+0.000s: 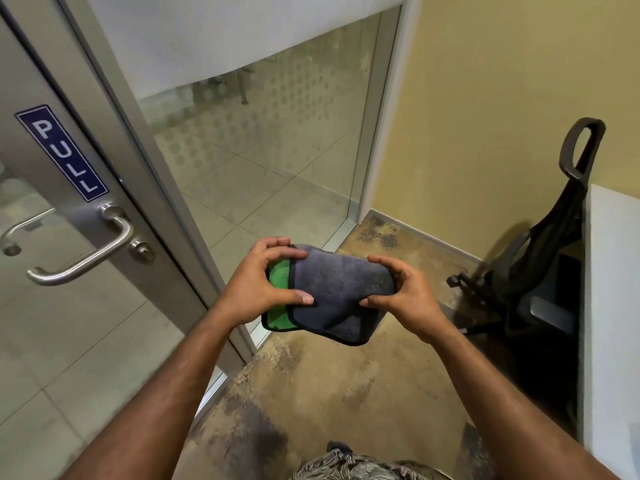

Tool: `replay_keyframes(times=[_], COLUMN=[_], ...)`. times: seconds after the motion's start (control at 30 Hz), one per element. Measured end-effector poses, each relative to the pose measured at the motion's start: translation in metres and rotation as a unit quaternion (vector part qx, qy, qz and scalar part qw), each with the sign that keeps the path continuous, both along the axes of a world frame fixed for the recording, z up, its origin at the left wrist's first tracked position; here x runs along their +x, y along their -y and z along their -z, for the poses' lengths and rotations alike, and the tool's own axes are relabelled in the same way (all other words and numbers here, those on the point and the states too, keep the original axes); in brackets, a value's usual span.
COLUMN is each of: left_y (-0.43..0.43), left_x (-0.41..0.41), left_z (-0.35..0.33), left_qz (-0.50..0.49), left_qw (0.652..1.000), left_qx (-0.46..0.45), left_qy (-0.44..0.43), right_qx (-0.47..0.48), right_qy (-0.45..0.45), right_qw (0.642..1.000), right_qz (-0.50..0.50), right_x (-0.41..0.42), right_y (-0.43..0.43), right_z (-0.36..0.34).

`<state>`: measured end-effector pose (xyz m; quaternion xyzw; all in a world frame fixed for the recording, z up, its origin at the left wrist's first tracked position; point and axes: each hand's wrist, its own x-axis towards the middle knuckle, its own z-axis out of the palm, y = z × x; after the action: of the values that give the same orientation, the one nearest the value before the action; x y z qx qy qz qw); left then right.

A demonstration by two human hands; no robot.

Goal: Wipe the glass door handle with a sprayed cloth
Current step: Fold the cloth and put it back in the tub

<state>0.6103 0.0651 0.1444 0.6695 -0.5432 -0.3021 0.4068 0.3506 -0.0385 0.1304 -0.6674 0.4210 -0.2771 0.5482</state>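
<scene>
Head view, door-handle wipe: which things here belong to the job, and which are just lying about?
Belongs to the job:
- folded grey and green cloth, held by both the left hand and the right hand
- metal door handle on the glass door, not yet touched

Just there:
- PULL sign
- keyhole
- black office chair in the corner
- stained floor

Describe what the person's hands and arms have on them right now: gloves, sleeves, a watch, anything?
Nothing is worn on either. The left hand and right hand are bare, with no gloves, and no rings show. Both forearms are uncovered up to the bottom edge of the frame: no sleeves, watch or wristband in view. Only a strip of patterned clothing shows at the waist.
</scene>
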Motion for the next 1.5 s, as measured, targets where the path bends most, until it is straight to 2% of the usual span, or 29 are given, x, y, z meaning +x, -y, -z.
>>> replay_keyframes(times=[0.1, 0.2, 0.3, 0.47, 0.57, 0.63, 0.7, 0.8, 0.93, 1.07, 1.17, 1.3, 1.5], left_y=[0.004, 0.008, 0.012, 0.012, 0.015, 0.016, 0.017, 0.02, 0.027, 0.031, 0.028, 0.023, 0.015], left_x=[0.0, -0.001, 0.0, 0.004, 0.006, 0.004, -0.002, -0.01, -0.024, -0.035, -0.041, -0.051, -0.075], left_z=[0.006, 0.013, 0.013, 0.005, 0.002, 0.003, 0.004, 0.01, 0.02, 0.028, 0.035, 0.045, 0.05], left_qz=[0.015, 0.009, 0.014, 0.06, 0.061, 0.055, 0.039, 0.031, -0.005, -0.039, -0.04, -0.048, -0.014], left_qw=[0.99, 0.975, 0.966, 0.937, 0.943, 0.97, 0.994, 0.989, 0.961, 0.924, 0.875, 0.818, 0.818], left_qx=[0.011, 0.029, 0.04, 0.066, 0.059, 0.06, 0.078, 0.092, 0.114, 0.172, 0.248, 0.264, 0.292], left_qy=[0.14, 0.218, 0.254, 0.337, 0.322, 0.229, 0.061, -0.11, -0.251, -0.338, -0.415, -0.509, -0.496], right_qx=[-0.01, -0.016, -0.037, -0.171, -0.16, -0.094, -0.007, 0.095, 0.172, 0.222, 0.271, 0.286, 0.306], right_qy=[-0.005, -0.018, -0.047, -0.207, -0.21, -0.144, -0.026, 0.092, 0.13, 0.15, 0.16, 0.18, 0.204], right_qw=[1.0, 1.0, 0.998, 0.962, 0.962, 0.982, 0.998, 0.991, 0.973, 0.959, 0.947, 0.934, 0.91], right_qz=[0.009, 0.004, -0.008, -0.052, -0.065, -0.073, -0.048, 0.024, 0.085, 0.089, 0.067, 0.113, 0.194], right_x=[0.001, 0.002, 0.002, -0.003, -0.01, -0.016, -0.022, -0.023, -0.022, -0.033, -0.05, -0.062, -0.079], right_y=[0.004, 0.006, 0.009, 0.014, 0.017, 0.016, 0.013, 0.006, 0.0, -0.003, -0.008, -0.02, -0.057], right_z=[-0.001, 0.0, -0.001, -0.008, -0.006, -0.004, 0.0, 0.004, 0.011, 0.016, 0.017, 0.021, 0.034])
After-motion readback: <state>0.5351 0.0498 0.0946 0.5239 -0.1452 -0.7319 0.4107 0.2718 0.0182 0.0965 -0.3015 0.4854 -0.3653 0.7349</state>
